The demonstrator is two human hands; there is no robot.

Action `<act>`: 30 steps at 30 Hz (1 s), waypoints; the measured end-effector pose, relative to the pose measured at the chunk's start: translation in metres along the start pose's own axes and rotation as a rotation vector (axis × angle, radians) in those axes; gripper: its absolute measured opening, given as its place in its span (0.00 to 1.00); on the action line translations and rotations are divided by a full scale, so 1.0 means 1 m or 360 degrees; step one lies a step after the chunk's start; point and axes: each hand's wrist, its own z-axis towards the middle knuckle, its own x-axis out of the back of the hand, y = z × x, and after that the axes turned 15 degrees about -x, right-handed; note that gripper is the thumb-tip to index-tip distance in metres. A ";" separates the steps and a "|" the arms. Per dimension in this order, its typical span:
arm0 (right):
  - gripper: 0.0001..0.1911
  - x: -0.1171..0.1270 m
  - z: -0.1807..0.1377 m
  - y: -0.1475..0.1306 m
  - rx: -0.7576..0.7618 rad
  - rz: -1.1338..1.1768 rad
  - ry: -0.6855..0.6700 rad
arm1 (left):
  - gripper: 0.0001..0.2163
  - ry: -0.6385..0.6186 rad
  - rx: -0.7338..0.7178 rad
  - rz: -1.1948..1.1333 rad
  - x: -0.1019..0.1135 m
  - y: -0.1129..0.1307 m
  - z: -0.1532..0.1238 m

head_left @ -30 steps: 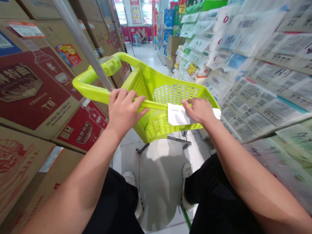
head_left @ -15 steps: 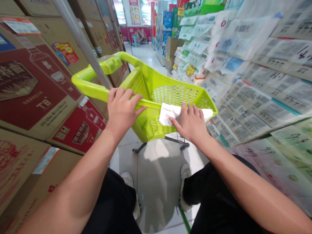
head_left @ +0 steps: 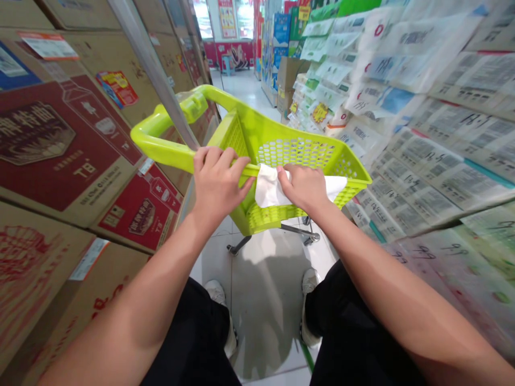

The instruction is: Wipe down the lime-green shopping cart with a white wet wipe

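Note:
A lime-green plastic shopping cart (head_left: 298, 153) stands in the aisle in front of me, its looped handle to the left. My left hand (head_left: 217, 179) is closed over the near rim of the basket. My right hand (head_left: 303, 185) grips a white cloth (head_left: 267, 187) that lies draped over the same rim, fingers curled into the cloth. The two hands are close together on the rim. My legs in black trousers and white shoes show below.
Stacked cardboard cartons (head_left: 68, 145) with red labels line the left side, with a grey metal post (head_left: 156, 75) in front. Shelves of plastic-wrapped packs (head_left: 422, 107) fill the right. The white tiled aisle floor (head_left: 249, 91) runs ahead toward more shelves.
My right hand slid the cloth leftward along the rim and went from flat to gripping it. My left hand stayed on the rim. The view shifted slightly.

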 end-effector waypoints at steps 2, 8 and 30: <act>0.30 -0.001 -0.002 -0.001 0.0033 0.0038 0.0006 | 0.18 0.0005 -0.0003 0.0008 0.003 0.004 0.000; 0.30 -0.004 -0.002 0.009 0.0234 0.0091 0.0032 | 0.15 -0.0003 -0.0130 -0.0184 0.006 0.003 -0.001; 0.26 -0.002 0.023 0.041 0.0327 0.0241 0.0251 | 0.17 -0.0011 -0.0173 -0.0160 0.003 -0.003 -0.003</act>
